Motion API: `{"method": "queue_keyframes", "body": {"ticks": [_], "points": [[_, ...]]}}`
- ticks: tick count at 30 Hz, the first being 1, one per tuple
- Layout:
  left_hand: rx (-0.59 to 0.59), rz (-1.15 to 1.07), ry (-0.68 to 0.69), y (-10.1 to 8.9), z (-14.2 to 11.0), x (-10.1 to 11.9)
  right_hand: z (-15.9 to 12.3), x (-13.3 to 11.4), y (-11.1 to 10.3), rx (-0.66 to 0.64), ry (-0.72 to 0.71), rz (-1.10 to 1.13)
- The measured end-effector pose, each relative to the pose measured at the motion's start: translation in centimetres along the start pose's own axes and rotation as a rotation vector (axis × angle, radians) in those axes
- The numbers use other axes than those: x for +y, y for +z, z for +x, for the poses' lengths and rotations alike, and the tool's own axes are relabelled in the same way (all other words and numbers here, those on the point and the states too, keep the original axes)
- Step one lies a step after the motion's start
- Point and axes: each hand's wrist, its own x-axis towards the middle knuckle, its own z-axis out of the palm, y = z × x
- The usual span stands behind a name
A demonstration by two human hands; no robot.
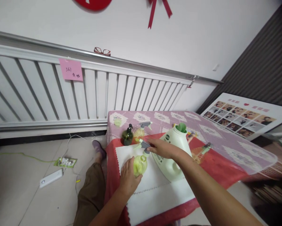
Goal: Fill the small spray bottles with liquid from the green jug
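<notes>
My left hand [128,175] is closed round a small yellow-green bottle [140,165] over the white cloth. The bottle's round mouth faces up and looks uncovered. My right hand [161,148] pinches a grey and white spray nozzle [144,145] just above and behind that mouth. Whether a tube hangs below the nozzle, I cannot tell. Under my right forearm stands a large pale green jug [165,166] with a green spout in its top. Behind the nozzle are a dark green pump bottle [127,137] and a clear yellowish spray bottle [139,133].
Another yellowish spray bottle [199,153] stands right of the jug. A white cloth [155,201] and red cloth [216,166] cover part of the patterned table [155,116]. A radiator [131,91] runs behind. Cables, a power strip [66,162] and a white box [51,178] lie on the floor.
</notes>
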Motion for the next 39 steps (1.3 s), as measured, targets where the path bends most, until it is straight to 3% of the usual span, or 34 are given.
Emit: {"method": "queue_keyframes", "body": {"ticks": [3, 8, 11, 16, 27, 39], "points": [[0.008, -0.003, -0.007, 0.1, 0.0, -0.2, 0.0, -0.1, 0.1, -0.006, -0.008, -0.006], [-0.042, 0.401, 0.071, 0.4, -0.1, -0.4, 0.0, -0.2, -0.1, -0.018, -0.008, -0.019], [-0.049, 0.489, 0.101, 0.4, -0.1, -0.5, -0.2, 0.0, -0.6, -0.023, -0.004, -0.026], [-0.037, 0.509, 0.118, 0.5, 0.0, -0.7, -0.3, 0.1, -0.5, -0.029, 0.000, -0.043], [-0.018, 0.491, 0.138, 0.4, -0.1, -0.7, -0.5, 0.6, 2.3, 0.014, -0.060, -0.055], [-0.008, 0.490, 0.159, 0.5, -0.1, -0.9, -0.8, -0.4, 2.8, -0.011, -0.040, -0.114]]}}
